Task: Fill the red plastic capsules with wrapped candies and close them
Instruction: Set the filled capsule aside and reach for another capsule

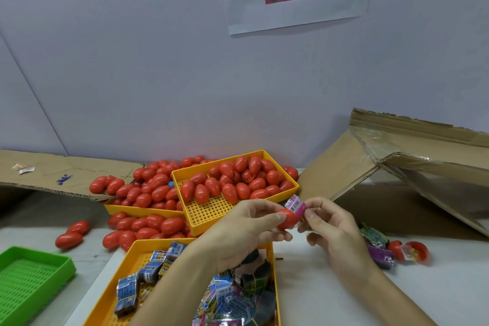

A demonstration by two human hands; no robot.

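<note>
My left hand grips a red capsule half between thumb and fingers, above the near yellow tray. My right hand pinches a pink wrapped candy whose lower end sits in the mouth of that capsule half. The near yellow tray holds several wrapped candies in blue and mixed wrappers. Behind it, a yellow tray carries several closed red capsules. More red capsules are heaped in and around another yellow tray to its left.
A green perforated tray lies at the near left. Two loose capsules lie on the table left. Open capsule halves and wrapped candies lie right of my right hand. A collapsed cardboard box stands at right, flat cardboard at left.
</note>
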